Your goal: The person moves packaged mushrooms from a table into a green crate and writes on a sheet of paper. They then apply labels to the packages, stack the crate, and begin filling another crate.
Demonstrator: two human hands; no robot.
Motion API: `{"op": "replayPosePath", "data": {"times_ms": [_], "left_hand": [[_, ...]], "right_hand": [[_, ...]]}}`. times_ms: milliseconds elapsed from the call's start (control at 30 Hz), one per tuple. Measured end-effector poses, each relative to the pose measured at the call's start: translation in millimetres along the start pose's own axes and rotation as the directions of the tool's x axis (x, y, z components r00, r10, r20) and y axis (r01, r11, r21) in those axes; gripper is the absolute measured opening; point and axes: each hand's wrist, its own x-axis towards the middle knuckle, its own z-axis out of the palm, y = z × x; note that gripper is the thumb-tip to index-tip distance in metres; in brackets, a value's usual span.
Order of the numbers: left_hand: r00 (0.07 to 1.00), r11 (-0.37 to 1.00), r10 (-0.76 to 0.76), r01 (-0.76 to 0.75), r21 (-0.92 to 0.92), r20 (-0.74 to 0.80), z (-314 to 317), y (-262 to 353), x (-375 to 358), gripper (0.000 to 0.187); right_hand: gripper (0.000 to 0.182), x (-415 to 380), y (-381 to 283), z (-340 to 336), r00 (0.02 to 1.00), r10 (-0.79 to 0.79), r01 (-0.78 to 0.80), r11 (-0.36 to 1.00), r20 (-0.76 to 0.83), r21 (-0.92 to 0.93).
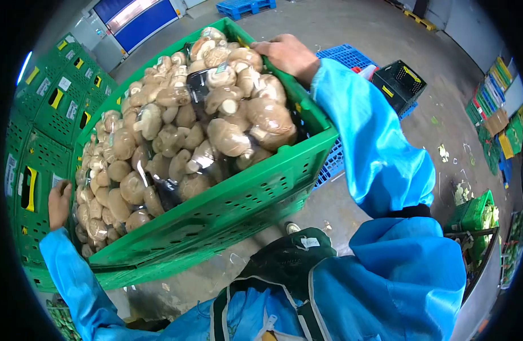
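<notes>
A green plastic crate [227, 196] sits tilted in front of me, heaped with plastic-wrapped packs of brown mushrooms [170, 136]. Several dark trays show between the mushrooms. My right hand [287, 54] grips the rim at the crate's right end, its fingers bent over the edge. At the opposite end, my left hand [59, 204] is closed on the crate's left side, its fingertips partly hidden. Another green crate [216, 250] shows directly beneath the one I hold.
Stacked green crates [45, 153] with yellow handles stand close on the left. Beyond my right arm are a blue pallet [346, 57] and a black crate [399, 85]. A green bin [471, 213] of leafy scraps stands at right, with debris on the floor [437, 131].
</notes>
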Motion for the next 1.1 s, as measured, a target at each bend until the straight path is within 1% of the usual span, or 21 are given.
{"op": "replayPosePath", "data": {"times_ms": [67, 133, 200, 267, 300, 333, 400, 467, 500, 533, 567, 600, 633, 667, 700, 733, 767, 800, 967, 1067, 1100], "left_hand": [[0.999, 0.938, 0.017, -0.004, -0.347, 0.033, 9.1, 52.4, -43.1, 0.042], [0.988, 0.916, 0.130, -0.151, -0.371, -0.082, 22.8, 131.4, -104.0, 0.052], [0.925, 0.913, 0.369, -0.379, -0.153, -0.092, 36.9, 153.3, -140.8, 0.058], [0.889, 0.877, 0.437, -0.388, 0.283, -0.137, 44.9, 173.3, -154.1, 0.060], [0.905, 0.914, 0.404, -0.392, 0.107, -0.134, 48.8, 171.0, -153.3, 0.051], [0.914, 0.924, 0.381, -0.369, 0.102, -0.142, 53.4, 164.9, -154.4, 0.051], [0.866, 0.888, 0.460, -0.444, 0.122, -0.198, 61.2, 152.2, -153.2, 0.038], [0.853, 0.900, 0.432, -0.431, 0.072, -0.294, 65.8, 159.5, -151.4, 0.036], [0.851, 0.899, 0.436, -0.427, 0.098, -0.293, 68.6, 159.8, -151.5, 0.039], [0.833, 0.886, 0.462, -0.445, 0.126, -0.304, 70.3, 160.2, -149.4, 0.040], [0.816, 0.878, 0.478, -0.455, 0.149, -0.324, 74.1, 159.1, -145.9, 0.039], [0.801, 0.871, 0.489, -0.467, 0.151, -0.345, 75.0, 156.4, -144.8, 0.040], [0.782, 0.864, 0.501, -0.476, 0.165, -0.369, 77.6, 152.6, -144.8, 0.040], [0.771, 0.858, 0.512, -0.481, 0.179, -0.378, 77.1, 150.5, -146.0, 0.039], [0.760, 0.862, 0.495, -0.489, 0.132, -0.420, 81.4, 146.8, -146.7, 0.040], [0.741, 0.854, 0.506, -0.501, 0.140, -0.442, 82.4, 144.2, -146.9, 0.041], [0.692, 0.840, 0.520, -0.521, 0.152, -0.501, 86.5, 138.6, -145.3, 0.042], [0.633, 0.833, 0.529, -0.516, 0.202, -0.565, 90.5, 136.7, -141.3, 0.042], [0.512, 0.825, 0.506, -0.521, 0.217, -0.694, 108.6, 136.8, -132.1, 0.043], [0.455, 0.830, 0.481, -0.510, 0.224, -0.749, 112.4, 134.1, -136.2, 0.045], [0.480, 0.833, 0.477, -0.513, 0.206, -0.736, 112.0, 134.1, -138.9, 0.047]], "right_hand": [[0.037, 7.6, 11.2, 3.3, 1.000, -0.019, 0.019, 1.000, 0.019, 0.002], [0.037, 13.7, 18.4, 1.7, 0.995, -0.100, 0.100, 0.995, 0.008, -0.004], [0.039, 18.1, 29.5, 3.3, 0.992, -0.121, 0.123, 0.985, 0.021, -0.121], [0.041, 12.5, 34.6, 0.7, 0.946, -0.319, 0.322, 0.929, 0.046, -0.183], [0.041, 10.5, 35.1, 1.6, 0.952, -0.304, 0.307, 0.943, 0.045, -0.131], [0.042, 8.4, 37.0, 0.3, 0.957, -0.287, 0.289, 0.954, 0.037, -0.083], [0.040, 3.5, 41.2, -2.8, 0.959, -0.283, 0.280, 0.946, 0.003, -0.163], [0.038, 2.6, 43.1, -14.5, 0.938, -0.337, 0.342, 0.866, 0.079, -0.365], [0.037, 12.2, 52.3, -17.1, 0.961, -0.248, 0.277, 0.879, 0.125, -0.388], [0.035, 18.6, 44.3, -23.5, 0.992, -0.010, 0.040, 0.971, 0.124, -0.236], [0.034, 19.0, 65.0, -17.7, 0.995, -0.093, 0.101, 0.920, 0.040, -0.380], [0.035, 26.8, 92.0, -20.6, 0.997, 0.032, -0.020, 0.986, 0.072, -0.164], [0.037, 25.1, 112.9, -24.0, 0.987, -0.119, 0.124, 0.991, 0.111, -0.043], [0.047, 21.2, 129.7, -25.9, 0.992, -0.073, 0.090, 0.979, 0.099, -0.184], [0.049, 21.2, 126.6, -29.1, 0.987, 0.030, -0.038, 0.998, 0.157, 0.050], [0.050, 28.7, 153.6, -25.9, 0.962, 0.261, -0.272, 0.947, 0.083, 0.171], [0.051, 33.8, 168.6, -26.8, 0.974, 0.214, -0.223, 0.963, 0.076, 0.149], [0.043, 32.6, 149.2, -22.2, 0.984, 0.136, -0.169, 0.915, 0.114, 0.366], [0.040, 35.9, 125.4, 0.2, 0.993, 0.066, -0.085, 0.975, 0.099, 0.205], [0.038, 29.7, 87.5, 8.8, 0.994, 0.094, -0.101, 0.984, 0.060, 0.144], [0.038, 26.7, 62.5, 4.7, 0.989, 0.143, -0.146, 0.983, 0.032, 0.115]]}}
